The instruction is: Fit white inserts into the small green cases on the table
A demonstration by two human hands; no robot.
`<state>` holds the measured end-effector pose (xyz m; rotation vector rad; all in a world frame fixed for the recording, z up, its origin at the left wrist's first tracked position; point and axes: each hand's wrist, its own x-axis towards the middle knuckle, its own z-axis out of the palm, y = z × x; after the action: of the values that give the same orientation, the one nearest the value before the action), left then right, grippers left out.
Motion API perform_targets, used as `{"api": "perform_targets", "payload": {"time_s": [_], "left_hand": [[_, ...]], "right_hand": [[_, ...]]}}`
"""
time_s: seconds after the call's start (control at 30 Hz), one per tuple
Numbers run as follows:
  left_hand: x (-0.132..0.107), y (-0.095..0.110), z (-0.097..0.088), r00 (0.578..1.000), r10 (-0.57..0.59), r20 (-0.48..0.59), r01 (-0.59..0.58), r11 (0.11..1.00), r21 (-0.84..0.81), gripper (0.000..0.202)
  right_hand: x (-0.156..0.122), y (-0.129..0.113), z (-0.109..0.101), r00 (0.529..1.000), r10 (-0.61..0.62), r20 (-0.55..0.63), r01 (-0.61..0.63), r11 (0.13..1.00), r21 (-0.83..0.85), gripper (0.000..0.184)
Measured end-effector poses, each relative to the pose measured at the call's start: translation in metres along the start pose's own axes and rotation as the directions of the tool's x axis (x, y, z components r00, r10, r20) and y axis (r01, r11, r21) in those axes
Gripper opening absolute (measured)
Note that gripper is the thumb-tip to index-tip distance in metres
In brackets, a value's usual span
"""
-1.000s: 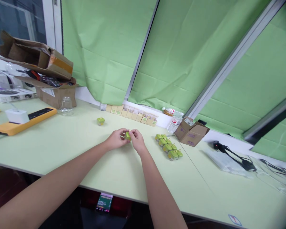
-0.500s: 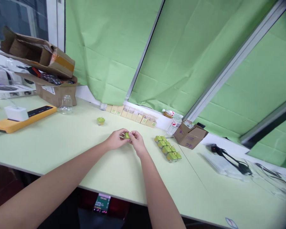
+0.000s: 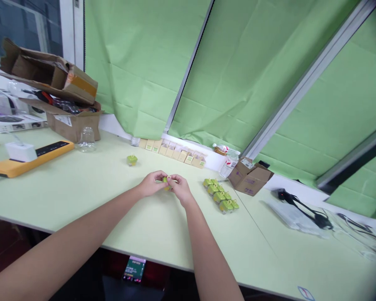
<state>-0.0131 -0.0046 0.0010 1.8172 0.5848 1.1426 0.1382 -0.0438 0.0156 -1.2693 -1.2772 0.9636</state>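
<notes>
My left hand [image 3: 152,184] and my right hand [image 3: 181,189] meet over the pale green table [image 3: 81,188], fingers pinched together on one small green piece [image 3: 166,180] held between them. The piece is mostly hidden by my fingertips. To the right of my right hand lies a cluster of several like green pieces [image 3: 221,195]. One more green piece [image 3: 132,159] sits alone on the table, beyond my left hand.
A row of small tan boxes [image 3: 172,151] lines the window sill under the green blinds. A small open carton [image 3: 249,176] stands at right, with black cables [image 3: 303,208] beyond. At left are a clear jar [image 3: 86,139], an orange power strip [image 3: 28,158] and stacked cardboard boxes [image 3: 50,92].
Both hands have stayed together on the green piece, turning it slightly between the fingers. The view has shifted a little.
</notes>
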Motion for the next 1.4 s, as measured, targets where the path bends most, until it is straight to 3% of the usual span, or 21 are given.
{"api": "perform_targets", "payload": {"time_s": [0.17,0.27,0.4,0.53,0.63,0.77,0.97,1.07,1.13,1.2,1.27,1.33,1.37,1.4], "left_hand": [[0.0,-0.005,0.0,0.999,-0.043,0.008,0.043,0.999,-0.004,0.03],[0.002,-0.011,-0.002,0.994,-0.099,-0.038,0.1,0.995,0.023,0.035],[0.004,-0.021,-0.008,0.986,-0.127,-0.105,0.139,0.983,0.117,0.029],[0.003,-0.027,-0.011,0.984,-0.135,-0.118,0.157,0.966,0.205,0.024],[0.001,-0.026,-0.012,0.984,-0.133,-0.119,0.158,0.959,0.235,0.023],[0.0,-0.021,-0.012,0.979,-0.156,-0.128,0.183,0.956,0.23,0.022],[0.0,-0.022,-0.01,0.988,-0.099,-0.117,0.123,0.968,0.218,0.019],[0.003,-0.02,-0.012,0.992,-0.049,-0.112,0.081,0.949,0.304,0.02],[0.006,-0.014,-0.021,0.986,0.047,-0.158,0.024,0.907,0.421,0.021],[0.009,-0.007,-0.036,0.944,0.197,-0.264,-0.012,0.823,0.569,0.023],[0.011,-0.005,-0.058,0.846,0.254,-0.468,0.133,0.75,0.648,0.027],[0.011,-0.01,-0.083,0.783,0.225,-0.581,0.249,0.742,0.622,0.044],[0.01,-0.015,-0.094,0.757,0.145,-0.637,0.353,0.73,0.585,0.057],[0.01,-0.022,-0.105,0.762,0.035,-0.647,0.431,0.718,0.547,0.073]], "right_hand": [[0.002,0.002,-0.003,1.0,-0.025,-0.013,0.024,0.996,-0.084,0.035],[0.005,0.004,-0.011,0.986,-0.118,-0.121,0.078,0.952,-0.295,0.026],[0.008,0.004,-0.032,0.898,-0.355,-0.259,0.106,0.748,-0.656,0.019],[0.008,0.006,-0.058,0.835,-0.429,-0.343,-0.048,0.565,-0.824,0.022],[0.009,0.014,-0.079,0.781,-0.429,-0.453,-0.209,0.505,-0.837,0.024],[0.009,0.026,-0.101,0.697,-0.404,-0.592,-0.382,0.49,-0.784,0.027],[0.009,0.035,-0.113,0.613,-0.408,-0.676,-0.447,0.526,-0.723,0.029],[0.011,0.037,-0.116,0.582,-0.403,-0.706,-0.458,0.555,-0.694,0.031],[0.012,0.034,-0.115,0.564,-0.411,-0.716,-0.455,0.569,-0.685,0.032],[0.011,0.029,-0.111,0.548,-0.448,-0.706,-0.42,0.583,-0.696,0.035],[0.01,0.022,-0.101,0.552,-0.501,-0.666,-0.344,0.591,-0.73,0.036],[0.009,0.016,-0.086,0.602,-0.54,-0.588,-0.237,0.582,-0.778,0.034],[0.008,0.015,-0.077,0.639,-0.553,-0.535,-0.177,0.571,-0.802,0.031],[0.008,0.014,-0.068,0.677,-0.56,-0.477,-0.115,0.56,-0.821,0.03]]}}
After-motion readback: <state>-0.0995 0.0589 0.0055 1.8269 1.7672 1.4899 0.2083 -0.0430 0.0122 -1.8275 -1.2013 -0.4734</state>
